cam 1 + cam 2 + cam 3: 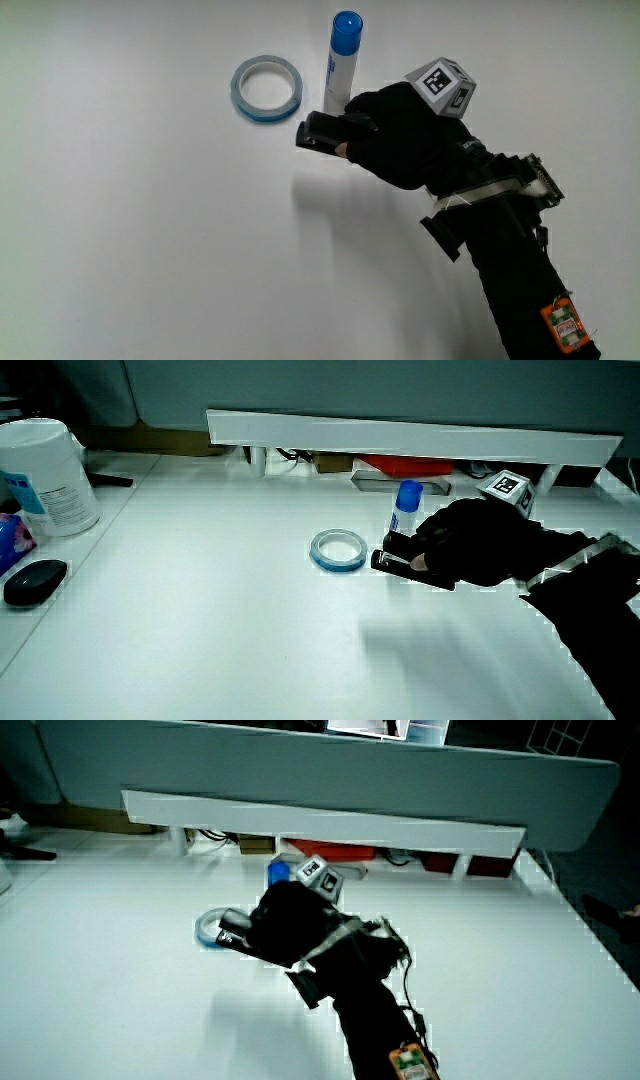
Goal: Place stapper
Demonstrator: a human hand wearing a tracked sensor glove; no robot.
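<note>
The hand (400, 135) in its black glove grasps a small black stapler (322, 132), whose end sticks out past the fingers (360, 128). The stapler is held above the table, casting a shadow nearer to the person. In both side views the stapler (392, 559) (232, 936) shows in the hand (478, 545) (290, 925), close beside the tape roll. The patterned cube (441, 87) sits on the back of the hand.
A blue tape roll (266, 88) lies on the white table (150, 230) beside a white tube with a blue cap (342, 55). At the table's edge, in a side view, stand a white canister (45, 475) and a black mouse-like object (34, 581). A low partition (400, 435) borders the table.
</note>
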